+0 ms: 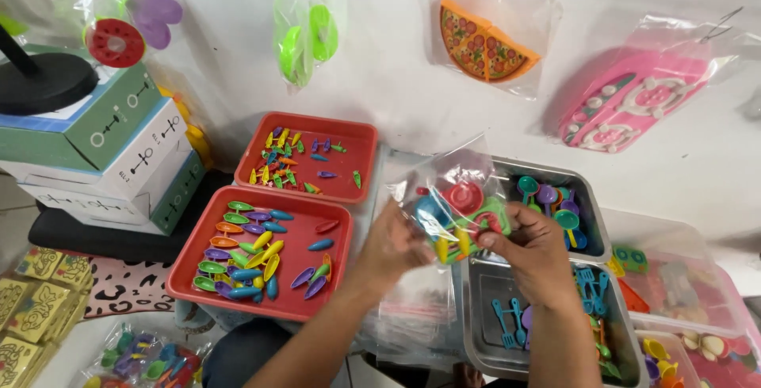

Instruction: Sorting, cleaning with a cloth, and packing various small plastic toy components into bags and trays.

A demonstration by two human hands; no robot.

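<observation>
Both hands hold the bag [453,198] up between them, over the near steel tray [483,332]. Left hand [394,244] pinches its left edge; right hand [533,239] grips the right side. Bag runs left-right, red trays [297,277] lie well left.

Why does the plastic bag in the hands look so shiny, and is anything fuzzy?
In the head view, room light glares off the clear plastic bag of colourful toy pieces held by the left hand and right hand; the hands look slightly blurred, the red plastic tray of toy spoons stays sharp, and straight edges bend near the corners.
</observation>
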